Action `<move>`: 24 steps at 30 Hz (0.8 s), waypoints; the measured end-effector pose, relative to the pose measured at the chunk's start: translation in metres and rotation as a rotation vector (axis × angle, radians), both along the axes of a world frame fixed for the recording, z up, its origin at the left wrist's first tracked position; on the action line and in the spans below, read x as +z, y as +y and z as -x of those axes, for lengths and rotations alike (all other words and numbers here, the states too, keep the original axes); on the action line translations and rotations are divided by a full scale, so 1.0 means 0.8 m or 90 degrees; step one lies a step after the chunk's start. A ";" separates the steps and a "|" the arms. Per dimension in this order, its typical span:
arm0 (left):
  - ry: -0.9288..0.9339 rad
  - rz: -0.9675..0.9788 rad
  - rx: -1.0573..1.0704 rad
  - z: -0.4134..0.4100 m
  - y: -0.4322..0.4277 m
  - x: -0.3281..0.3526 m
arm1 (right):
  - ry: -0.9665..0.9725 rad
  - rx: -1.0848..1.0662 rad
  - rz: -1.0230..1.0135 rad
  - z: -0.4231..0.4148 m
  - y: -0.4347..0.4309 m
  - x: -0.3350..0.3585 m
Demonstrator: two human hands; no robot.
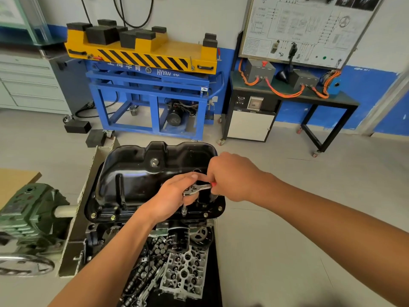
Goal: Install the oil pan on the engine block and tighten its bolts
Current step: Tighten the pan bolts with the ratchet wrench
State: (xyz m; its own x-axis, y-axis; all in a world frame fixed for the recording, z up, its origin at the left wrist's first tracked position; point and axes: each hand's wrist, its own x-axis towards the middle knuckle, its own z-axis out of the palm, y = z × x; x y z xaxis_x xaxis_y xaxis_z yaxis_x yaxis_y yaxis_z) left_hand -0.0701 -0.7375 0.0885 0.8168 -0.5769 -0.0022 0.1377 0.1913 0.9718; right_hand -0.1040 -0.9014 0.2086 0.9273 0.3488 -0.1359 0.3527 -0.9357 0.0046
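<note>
The black oil pan (137, 173) lies bottom-up on the engine block (104, 233), with bolts (113, 217) showing along its near flange. A chrome ratchet wrench (197, 188) with a red handle stands over the near right flange, its socket extension (184, 211) down on a bolt. My left hand (170, 200) wraps around the ratchet head and the top of the extension. My right hand (232, 176) grips the red handle, most of which is hidden in the fist.
A black oil filter (178, 238), a cylinder head (186, 273) and camshafts (143, 269) lie in front of the block. A green gearbox (28, 218) stands left. Behind are a blue-and-yellow lift cart (150, 85) and a training bench (287, 96).
</note>
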 end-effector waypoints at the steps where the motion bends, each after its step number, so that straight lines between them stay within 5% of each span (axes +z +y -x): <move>1: -0.004 0.004 -0.012 -0.001 0.000 -0.001 | -0.027 0.019 0.015 -0.002 0.000 -0.002; 10: -0.038 -0.018 -0.068 0.002 0.005 -0.002 | -0.093 0.093 -0.099 -0.007 -0.008 -0.023; 17: -0.091 -0.013 0.079 0.002 0.004 -0.002 | -0.103 0.070 -0.064 0.004 -0.016 -0.022; 24: -0.104 -0.033 0.093 0.002 -0.002 0.004 | 0.039 0.070 -0.088 0.027 0.003 -0.020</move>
